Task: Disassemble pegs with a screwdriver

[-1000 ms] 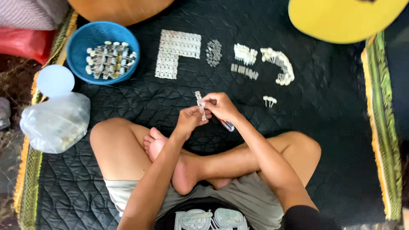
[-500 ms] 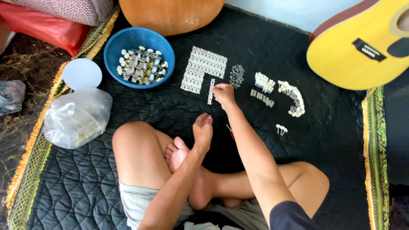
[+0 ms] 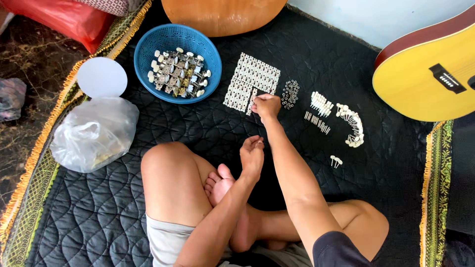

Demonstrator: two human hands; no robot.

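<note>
Two bare hands are over a black quilted mat (image 3: 148, 222); the right hand (image 3: 266, 106) reaches far out, and its fingers pinch a small white strip at the edge of a neat block of white strips (image 3: 250, 81); the left hand (image 3: 252, 153) hangs near the foot, fingers curled loosely, holding nothing I can see; a blue basket (image 3: 143, 54) of metal tuning pegs sits left of the block; a yellow guitar (image 3: 420, 79) lies on the right.
</note>
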